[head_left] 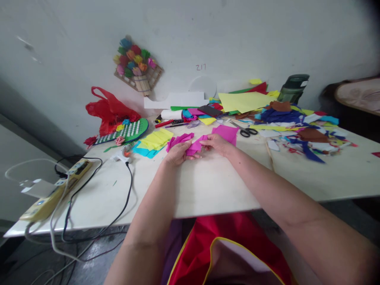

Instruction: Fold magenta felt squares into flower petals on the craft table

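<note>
Over the middle of the white table, both my hands are on magenta paper pieces. My left hand is closed round several folded pieces, its thumb on top. With thumb and fingertips pressed together, my right hand pinches the right end of one piece. A flat magenta sheet lies just behind my right hand. Left of my left hand, yellow paper pieces overlap blue ones. Black-handled scissors rest to the right of the magenta sheet.
A white glue gun with a black cord lies at left, near a power strip. Behind are a red plastic bag and a green board. Paper scraps and a dark bottle occupy the right.
</note>
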`<state>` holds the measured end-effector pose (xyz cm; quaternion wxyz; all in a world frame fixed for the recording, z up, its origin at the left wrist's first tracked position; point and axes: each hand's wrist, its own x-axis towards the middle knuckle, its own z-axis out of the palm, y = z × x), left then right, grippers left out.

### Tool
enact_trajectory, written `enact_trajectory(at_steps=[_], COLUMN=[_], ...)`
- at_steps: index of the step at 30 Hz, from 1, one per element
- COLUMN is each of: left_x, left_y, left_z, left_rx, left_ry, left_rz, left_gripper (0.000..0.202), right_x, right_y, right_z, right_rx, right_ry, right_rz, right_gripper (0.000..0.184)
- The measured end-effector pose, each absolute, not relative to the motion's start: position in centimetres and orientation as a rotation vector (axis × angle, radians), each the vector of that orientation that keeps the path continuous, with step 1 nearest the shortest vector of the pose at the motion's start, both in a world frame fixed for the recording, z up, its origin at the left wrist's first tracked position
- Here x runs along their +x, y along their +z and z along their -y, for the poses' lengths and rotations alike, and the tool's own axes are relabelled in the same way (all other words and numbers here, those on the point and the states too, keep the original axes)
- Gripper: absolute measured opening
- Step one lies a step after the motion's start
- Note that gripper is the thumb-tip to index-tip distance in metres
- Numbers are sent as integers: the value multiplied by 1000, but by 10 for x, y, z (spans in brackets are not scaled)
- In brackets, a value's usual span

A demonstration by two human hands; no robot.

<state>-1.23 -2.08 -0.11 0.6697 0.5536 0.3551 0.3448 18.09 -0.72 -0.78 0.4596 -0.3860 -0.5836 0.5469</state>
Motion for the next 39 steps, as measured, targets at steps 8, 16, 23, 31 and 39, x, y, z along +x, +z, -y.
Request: enact_trajectory(at_steps=[8,16,23,31,39], left_x=[-8,-4,-3,-5,-6], left_y=[-2,-3,-8,-5,-6], left_z=[21,21,18,19,18], left_rx=[1250,1336,1396,1398,1449], left_ry=[812,845,934,906,827], left_rz=[-865,-909,-921,-915,-897], left_gripper=[29,29,31,33,31], right_x=[182,180,179,182,180], right_y=[-10,-10,-8,-3,-9], right_z=[5,5,8,9,5], right_rx=[-967,-959,-948,-845,-858], right_ry=[1379,1374,1412,1403,1241], right_rz=[1440,1421,1414,1330,1456], right_gripper=[25,24,22,26,32])
